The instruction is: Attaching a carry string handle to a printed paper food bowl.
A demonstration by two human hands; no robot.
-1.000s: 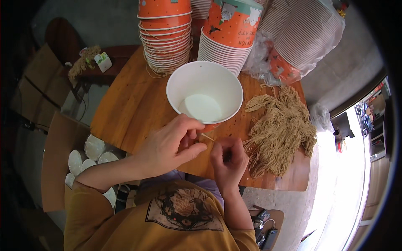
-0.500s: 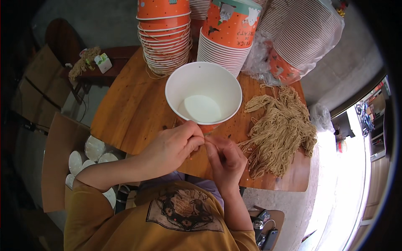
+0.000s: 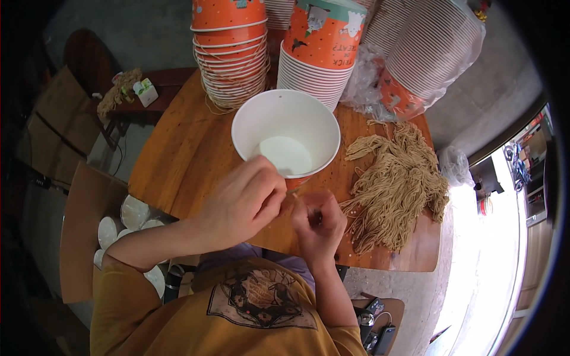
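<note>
Both forearms come up from the lower edge and meet just in front of the person's yellow shirt. The left hand (image 3: 243, 202) is curled knuckles-up, its fingers bunched against the thumb at the near rim of the white paper bowl with orange outside (image 3: 286, 135); what it pinches is hidden under the fingers. The right hand (image 3: 317, 222) is just beside it, fingers folded in toward the palm, pinching a thin tan string (image 3: 295, 193) that runs between the two hands. The bowl stands upright on the round wooden bench (image 3: 178, 160), touching the left fingertips and just beyond the right hand; its inside shows only a white bottom.

To the right of the right hand, near it, a loose heap of cut tan strings (image 3: 395, 187) lies on the bench. Behind the bowl stand two stacks of orange paper bowls (image 3: 231, 53), and a further stack wrapped in clear plastic (image 3: 424, 59) leans at the far right. Left of the bench, a brown cardboard box holds white round lids (image 3: 127, 216).
</note>
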